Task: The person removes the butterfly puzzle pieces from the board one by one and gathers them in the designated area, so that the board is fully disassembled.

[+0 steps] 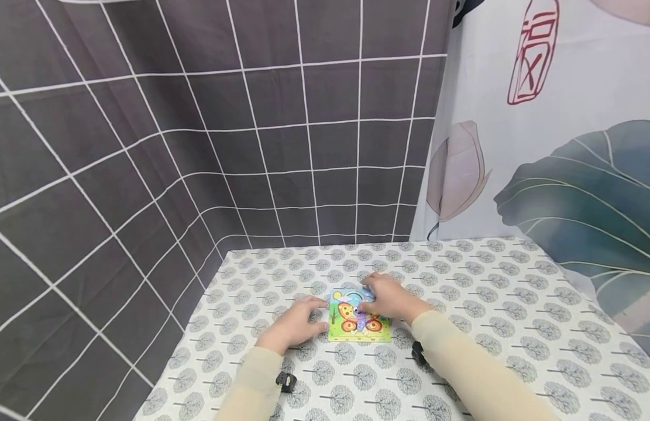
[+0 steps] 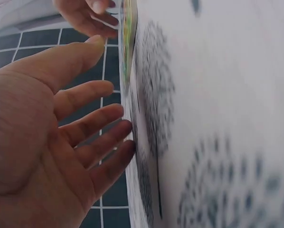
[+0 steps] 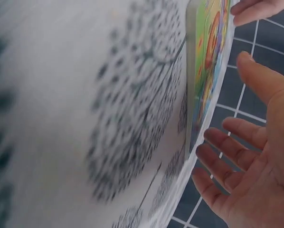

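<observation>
A flat, colorful butterfly picture board (image 1: 351,334), which looks like a child's puzzle, lies on the patterned cloth. My left hand (image 1: 297,323) is at its left edge, thumb and fingers spread apart. In the left wrist view that hand (image 2: 61,128) holds nothing, its fingertips close to the cloth. My right hand (image 1: 389,297) hovers over the board's upper right side. Seen from the right wrist, this hand (image 3: 256,156) has loosely bent, spread fingers and nothing between them. The board's side (image 3: 192,76) shows it is thin.
A white cloth (image 1: 325,374) printed with grey trees covers the table. Behind and to the left hangs a dark grid-patterned curtain (image 1: 282,152). At the right is a pale curtain (image 1: 477,88) with a lotus print. A black wrist strap piece (image 1: 286,382) sits by the left sleeve.
</observation>
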